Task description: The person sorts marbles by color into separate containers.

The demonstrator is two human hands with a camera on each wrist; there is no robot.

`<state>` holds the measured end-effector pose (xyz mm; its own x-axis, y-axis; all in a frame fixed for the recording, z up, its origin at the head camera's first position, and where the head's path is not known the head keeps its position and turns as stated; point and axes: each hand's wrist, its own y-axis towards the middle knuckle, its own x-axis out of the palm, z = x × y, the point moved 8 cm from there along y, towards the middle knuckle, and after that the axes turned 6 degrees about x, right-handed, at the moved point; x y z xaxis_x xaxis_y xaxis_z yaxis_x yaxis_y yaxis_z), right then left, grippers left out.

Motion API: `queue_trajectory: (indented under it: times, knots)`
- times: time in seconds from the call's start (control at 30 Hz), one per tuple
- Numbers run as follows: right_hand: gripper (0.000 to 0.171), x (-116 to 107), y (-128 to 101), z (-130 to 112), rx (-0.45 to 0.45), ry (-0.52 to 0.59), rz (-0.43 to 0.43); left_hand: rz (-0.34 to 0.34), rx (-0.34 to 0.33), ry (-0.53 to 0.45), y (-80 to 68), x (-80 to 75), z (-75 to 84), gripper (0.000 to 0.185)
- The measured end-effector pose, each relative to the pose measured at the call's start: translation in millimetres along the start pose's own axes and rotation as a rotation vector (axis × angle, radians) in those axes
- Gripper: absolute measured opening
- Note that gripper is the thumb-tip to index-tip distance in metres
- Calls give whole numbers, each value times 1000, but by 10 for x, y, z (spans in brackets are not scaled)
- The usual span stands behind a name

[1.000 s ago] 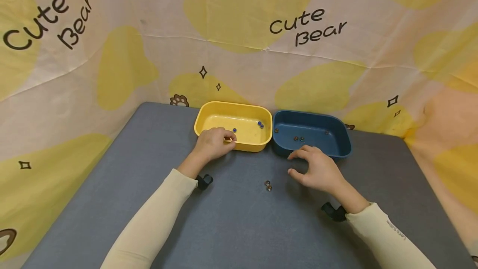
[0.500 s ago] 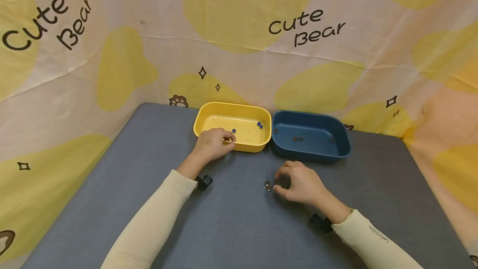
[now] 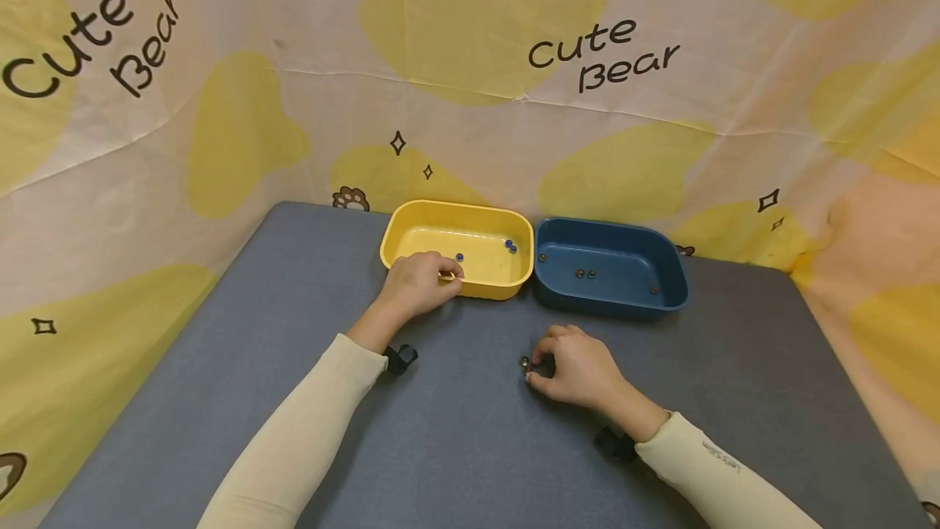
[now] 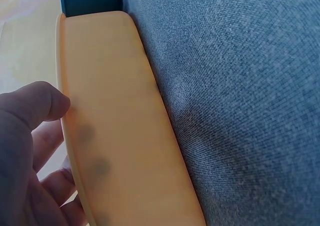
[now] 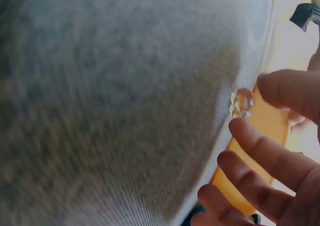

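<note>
My left hand [image 3: 419, 284] grips the front rim of a yellow plastic bin [image 3: 488, 290]. In the left wrist view its thumb [image 4: 50, 102] lies on the outer side and the other fingers reach inside. On the table, two small brownish glass marbles [image 3: 525, 362] sit close together. My right hand [image 3: 580, 367] is right beside them, thumb and index finger spread around them. The right wrist view has a clear amber marble [image 5: 244, 100] between these fingertips, with a gap still showing. Part of the pair is hidden by the right hand in the head view.
Several blue marbles [image 3: 510, 245] lie inside the yellow bin. Against its right side stands a dark blue bin [image 3: 602, 303] with several brownish marbles [image 3: 586, 273] in it. A printed cloth [image 3: 470, 64] hangs behind the grey table [image 3: 455, 431].
My right hand has moved from the front of the blue bin down and left to the two marbles. A marble in the blue bin has rolled right. The left hand stays put.
</note>
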<state>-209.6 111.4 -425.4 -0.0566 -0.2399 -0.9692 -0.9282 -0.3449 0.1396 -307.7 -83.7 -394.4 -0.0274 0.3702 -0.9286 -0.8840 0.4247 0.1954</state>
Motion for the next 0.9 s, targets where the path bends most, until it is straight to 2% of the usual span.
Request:
queue_trajectory:
  times: [0.53,0.9]
  knots:
    - [11,55,73,-7,27,-12,-47,5,-1,-1,1,11,-4,9]
    - [7,-61,109,19,-10,25,-44,-3,16,4,9,13,0,10]
